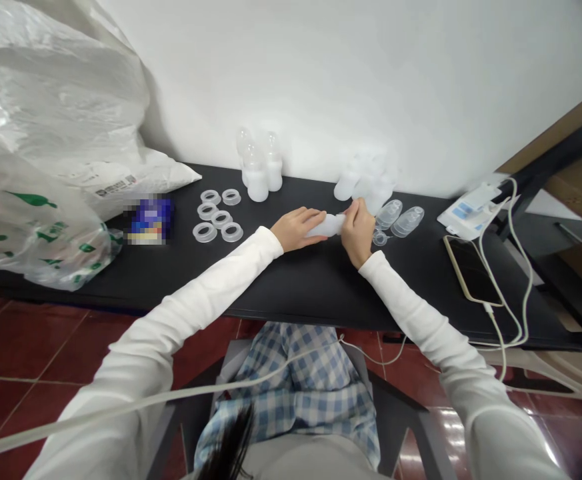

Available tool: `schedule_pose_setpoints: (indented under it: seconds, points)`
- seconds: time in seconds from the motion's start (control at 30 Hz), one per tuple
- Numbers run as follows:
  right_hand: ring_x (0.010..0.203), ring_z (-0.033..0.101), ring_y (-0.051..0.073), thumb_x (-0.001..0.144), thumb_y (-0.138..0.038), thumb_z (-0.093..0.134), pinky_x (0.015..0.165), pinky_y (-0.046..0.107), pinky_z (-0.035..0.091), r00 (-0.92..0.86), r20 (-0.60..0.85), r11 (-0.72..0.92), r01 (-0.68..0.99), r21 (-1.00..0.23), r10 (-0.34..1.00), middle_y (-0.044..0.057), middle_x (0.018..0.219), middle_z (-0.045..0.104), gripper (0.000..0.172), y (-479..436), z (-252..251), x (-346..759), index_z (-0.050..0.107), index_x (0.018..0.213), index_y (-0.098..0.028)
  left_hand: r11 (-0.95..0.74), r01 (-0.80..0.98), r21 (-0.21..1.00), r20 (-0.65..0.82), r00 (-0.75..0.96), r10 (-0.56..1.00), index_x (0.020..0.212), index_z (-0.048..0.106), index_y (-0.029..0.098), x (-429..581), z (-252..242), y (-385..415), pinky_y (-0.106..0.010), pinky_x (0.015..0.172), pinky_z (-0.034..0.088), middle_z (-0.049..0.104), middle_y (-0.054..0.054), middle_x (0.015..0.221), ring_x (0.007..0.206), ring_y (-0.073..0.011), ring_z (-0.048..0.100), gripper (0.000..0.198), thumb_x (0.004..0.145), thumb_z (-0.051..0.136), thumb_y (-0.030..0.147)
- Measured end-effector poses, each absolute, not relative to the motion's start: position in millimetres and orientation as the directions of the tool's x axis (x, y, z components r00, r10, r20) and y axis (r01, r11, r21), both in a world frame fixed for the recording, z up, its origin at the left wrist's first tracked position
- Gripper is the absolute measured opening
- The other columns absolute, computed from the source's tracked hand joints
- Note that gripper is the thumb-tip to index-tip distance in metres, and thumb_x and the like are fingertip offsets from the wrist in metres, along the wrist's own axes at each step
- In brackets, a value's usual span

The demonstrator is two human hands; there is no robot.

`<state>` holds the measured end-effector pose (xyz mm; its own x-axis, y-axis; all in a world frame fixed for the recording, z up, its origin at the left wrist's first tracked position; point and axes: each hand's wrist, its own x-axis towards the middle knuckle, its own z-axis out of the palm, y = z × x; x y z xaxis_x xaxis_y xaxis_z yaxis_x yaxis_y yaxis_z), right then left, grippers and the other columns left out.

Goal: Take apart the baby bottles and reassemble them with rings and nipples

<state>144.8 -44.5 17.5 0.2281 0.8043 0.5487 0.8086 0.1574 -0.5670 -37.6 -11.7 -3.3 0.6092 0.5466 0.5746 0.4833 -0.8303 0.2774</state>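
Observation:
My left hand is closed around a frosted white baby bottle, which lies on its side just above the table. Wrapped round the bottle's right end is my right hand; its fingers hide that end and anything small inside the grip. Just right of this hand are clear domed caps and a small clear piece, perhaps a nipple. Behind it stand several frosted bottles without caps. Three capped bottles stand by the wall, and several translucent rings lie left of my left hand.
Plastic bags bulge over the table's left side, beside a blue packet that is blurred. At right lie a phone with a cable and a white-blue pack. The black table meets a white wall.

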Motion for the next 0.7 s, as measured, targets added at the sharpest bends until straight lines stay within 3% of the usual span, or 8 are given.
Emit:
schedule_pose_setpoints:
  seconds: [0.07,0.17,0.27,0.37,0.43,0.5,0.63,0.7]
  points:
    - [0.068,0.059,0.023,0.105,-0.037,0.019,0.070,0.038,0.045,0.247,0.533,0.125,0.814,-0.567,0.809,0.006,0.072,0.060,0.043,-44,22,145,0.054,0.085,-0.022,-0.847,0.502,0.173,0.600,0.628,0.495,0.123,0.066,0.018,-38,-4,-10,-0.045,0.095,0.055,0.072,-0.016,0.118,0.102,-0.0264,0.070,0.051,0.094,0.055,0.058]
    - [0.067,0.058,0.022,0.105,-0.037,0.019,0.069,0.038,0.044,0.247,0.521,0.131,0.800,-0.585,0.817,0.005,0.072,0.059,0.041,-47,28,147,0.051,0.084,-0.023,-0.836,0.536,0.123,0.615,0.620,0.487,0.126,0.066,0.022,-39,-1,-10,-0.044,0.094,0.053,0.072,-0.014,0.120,0.105,-0.0261,0.068,0.049,0.095,0.053,0.058]
    - [0.074,0.061,0.022,0.106,-0.038,0.019,0.073,0.038,0.047,0.193,0.546,0.220,0.769,-0.600,0.815,0.008,0.082,0.062,0.039,-51,28,150,0.051,0.091,-0.023,-0.772,0.618,0.146,0.626,0.547,0.556,0.130,0.065,0.026,-38,2,-13,-0.045,0.099,0.048,0.072,-0.012,0.123,0.116,-0.0289,0.063,0.047,0.093,0.058,0.056]
    - [0.089,0.063,0.023,0.105,-0.040,0.024,0.082,0.040,0.049,0.150,0.629,0.307,0.773,-0.556,0.763,0.013,0.104,0.065,0.033,-54,22,155,0.051,0.109,-0.020,-0.656,0.720,0.226,0.634,0.402,0.661,0.134,0.061,0.026,-36,0,-12,-0.047,0.099,0.044,0.071,-0.013,0.126,0.119,-0.0322,0.057,0.051,0.092,0.061,0.053]
    - [0.095,0.062,0.024,0.103,-0.039,0.027,0.087,0.042,0.049,0.144,0.696,0.317,0.813,-0.488,0.703,0.019,0.117,0.061,0.035,-53,19,159,0.048,0.119,-0.015,-0.590,0.748,0.304,0.644,0.295,0.706,0.135,0.058,0.023,-37,-4,-8,-0.047,0.098,0.043,0.068,-0.014,0.129,0.116,-0.0325,0.056,0.054,0.091,0.062,0.054]
    - [0.095,0.061,0.024,0.102,-0.037,0.029,0.088,0.042,0.048,0.113,0.720,0.288,0.866,-0.410,0.684,0.019,0.117,0.060,0.037,-51,17,163,0.050,0.119,-0.012,-0.537,0.746,0.394,0.663,0.174,0.728,0.133,0.056,0.019,-40,-11,-1,-0.047,0.098,0.044,0.067,-0.016,0.129,0.112,-0.0310,0.057,0.056,0.091,0.061,0.056]
    - [0.090,0.058,0.026,0.102,-0.033,0.031,0.086,0.041,0.041,-0.022,0.556,0.145,0.973,-0.179,0.831,0.012,0.089,0.065,0.037,-49,19,165,0.063,0.095,-0.017,-0.448,0.716,0.536,0.660,-0.023,0.751,0.126,0.051,0.018,-49,-28,17,-0.042,0.090,0.050,0.066,-0.015,0.118,0.103,-0.0263,0.062,0.053,0.091,0.062,0.057]
    - [0.091,0.057,0.028,0.102,-0.034,0.032,0.085,0.042,0.037,-0.063,0.468,0.104,0.993,-0.063,0.882,0.012,0.085,0.065,0.040,-50,19,163,0.066,0.090,-0.017,-0.425,0.705,0.568,0.652,-0.070,0.755,0.125,0.048,0.020,-52,-36,25,-0.040,0.086,0.053,0.065,-0.013,0.115,0.100,-0.0243,0.065,0.050,0.091,0.062,0.055]
